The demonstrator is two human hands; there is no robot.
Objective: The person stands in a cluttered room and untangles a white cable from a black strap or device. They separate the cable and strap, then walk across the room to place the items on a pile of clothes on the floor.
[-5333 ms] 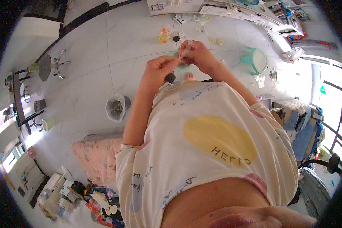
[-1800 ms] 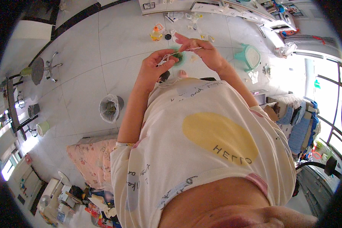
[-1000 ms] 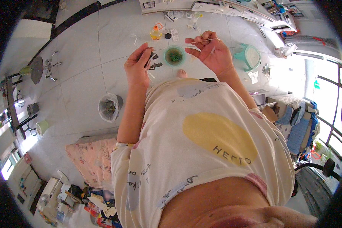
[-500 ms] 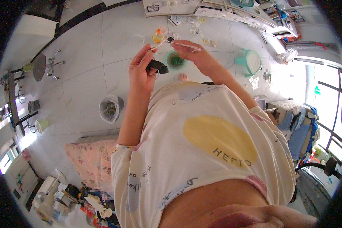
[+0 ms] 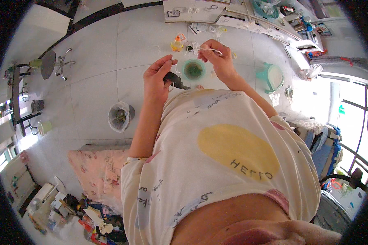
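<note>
My left hand (image 5: 156, 79) is closed, thumb and forefinger near each other. A dark, crumpled, limp thing (image 5: 175, 79) is held in it and hangs toward my shirt; its kind I cannot make out. To the right, my right hand (image 5: 220, 62) pinches a thin white string (image 5: 210, 50), with a loose end lying over the fingers. Between and beyond the hands a light green basin (image 5: 203, 70) stands on the floor with something dark green in it. The hands are apart.
Past the hands a yellow bottle with an orange handle (image 5: 177, 43) and plastic wrappings (image 5: 198, 27) lie before white cabinets (image 5: 188, 11). A lined bin (image 5: 111, 118) stands at left, a teal bucket (image 5: 270, 77) at right. Behind the bin is a pink floral cloth (image 5: 96, 169).
My hands have moved apart: the right one lifted away rightward with the string, its fingers now curled. The dark thing in my left hand hangs lower.
</note>
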